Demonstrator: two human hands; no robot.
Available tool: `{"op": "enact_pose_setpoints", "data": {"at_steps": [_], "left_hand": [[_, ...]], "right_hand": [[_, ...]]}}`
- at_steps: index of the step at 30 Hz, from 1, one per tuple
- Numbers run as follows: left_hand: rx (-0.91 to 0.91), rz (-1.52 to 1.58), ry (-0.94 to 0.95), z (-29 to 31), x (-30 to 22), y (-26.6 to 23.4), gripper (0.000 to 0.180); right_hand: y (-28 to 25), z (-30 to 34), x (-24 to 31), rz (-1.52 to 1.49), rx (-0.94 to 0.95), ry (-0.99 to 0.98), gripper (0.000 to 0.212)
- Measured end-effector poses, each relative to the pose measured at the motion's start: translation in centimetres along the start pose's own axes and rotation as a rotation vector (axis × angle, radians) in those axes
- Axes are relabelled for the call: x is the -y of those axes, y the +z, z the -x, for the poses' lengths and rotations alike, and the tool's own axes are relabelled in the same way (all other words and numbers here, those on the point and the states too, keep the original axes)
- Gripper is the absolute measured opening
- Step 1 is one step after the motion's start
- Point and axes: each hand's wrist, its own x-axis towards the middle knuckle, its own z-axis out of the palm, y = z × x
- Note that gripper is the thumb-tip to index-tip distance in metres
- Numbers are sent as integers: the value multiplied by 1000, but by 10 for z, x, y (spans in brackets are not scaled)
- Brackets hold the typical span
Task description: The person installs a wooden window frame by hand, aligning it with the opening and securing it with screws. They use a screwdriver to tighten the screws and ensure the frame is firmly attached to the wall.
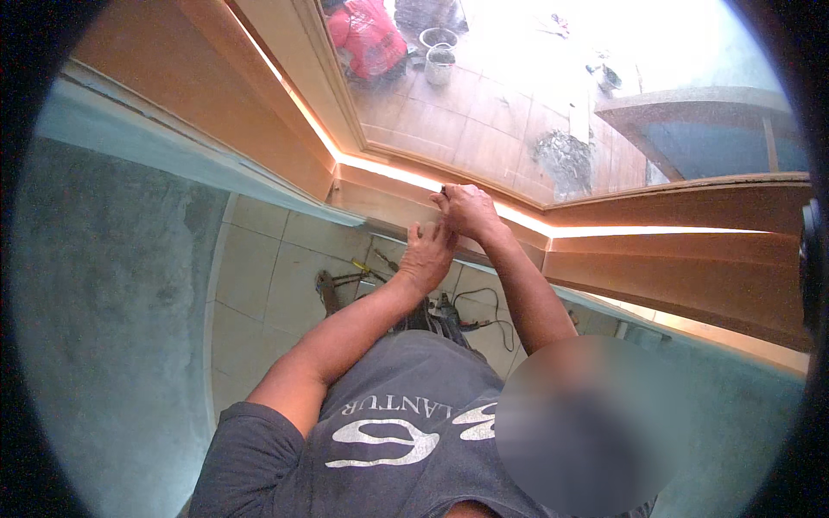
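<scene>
My right hand (469,211) is closed at the gap between a glazed wooden window sash (401,161) and the wooden window frame (380,200). A small dark thing shows at its fingertips, too little of it to name. Just below, my left hand (427,257) lies against the lower edge of the frame, its fingers apart and partly bent. The fingertips of both hands are close together, and the right hand partly covers the left one's. Bright light comes through the narrow gap along the sash.
On the tiled floor (250,259) below lie a power drill (445,315) with a dark cord (496,298) and several hand tools (345,278). Grey plastered wall (112,285) stands at left. Beyond the glass are buckets (439,65), a red bundle (367,39) and a wooden-framed panel (708,129).
</scene>
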Motion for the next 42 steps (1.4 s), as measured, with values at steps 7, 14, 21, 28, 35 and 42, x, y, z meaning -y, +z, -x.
{"op": "enact_pose_setpoints", "data": {"at_steps": [7,14,21,28,35,42], "left_hand": [[-8,15,-4,-2,-1,1,47],[-55,-35,9,2,1,-1,63],[-69,-38,-4,0,2,-4,65],[-47,-62,12,-2,2,-9,64],[-117,-66,26,-1,2,-3,71],[-133,-12,38,1,3,6,56]], "right_hand": [[4,1,-4,11,-111,-40,39],[-6,36,-3,-93,-507,-55,29],[17,57,-27,-204,-229,34,34],[25,54,-25,-265,-458,-24,26],[0,42,-18,-527,-485,-55,29],[-3,26,-9,-362,-313,-60,35]]}}
